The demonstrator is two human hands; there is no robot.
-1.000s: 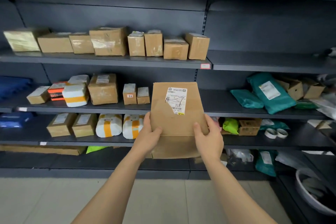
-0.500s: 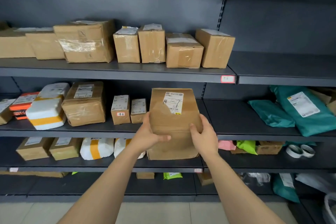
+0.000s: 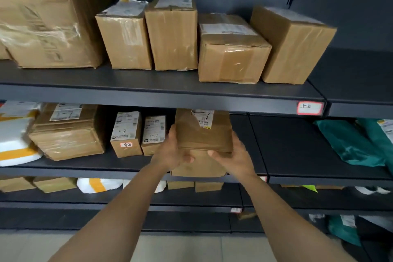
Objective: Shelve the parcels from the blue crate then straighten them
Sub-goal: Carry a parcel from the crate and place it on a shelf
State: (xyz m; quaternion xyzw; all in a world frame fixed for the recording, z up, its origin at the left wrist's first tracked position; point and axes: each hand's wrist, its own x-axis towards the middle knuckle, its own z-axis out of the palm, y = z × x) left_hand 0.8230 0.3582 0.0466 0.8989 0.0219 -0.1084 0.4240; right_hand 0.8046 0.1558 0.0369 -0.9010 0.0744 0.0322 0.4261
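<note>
A flat brown paper parcel (image 3: 204,134) with a white label marked "1-7" is held between both hands at the middle shelf (image 3: 297,174). My left hand (image 3: 173,149) grips its left edge and my right hand (image 3: 231,154) grips its lower right edge. The parcel's top reaches in under the upper shelf's front lip; its lower end hangs over the middle shelf's front edge. It sits just right of two small labelled boxes (image 3: 138,132). The blue crate is out of view.
Several brown boxes (image 3: 229,49) line the upper shelf (image 3: 170,91). A larger taped box (image 3: 68,134) and white-and-yellow bags (image 3: 17,140) fill the middle shelf's left. Teal mailer bags (image 3: 357,142) lie at the right. Bare shelf lies between parcel and bags.
The shelves have come much closer. Both hands have carried the parcel forward and up, so its top now goes under the upper shelf's lip onto the middle shelf.
</note>
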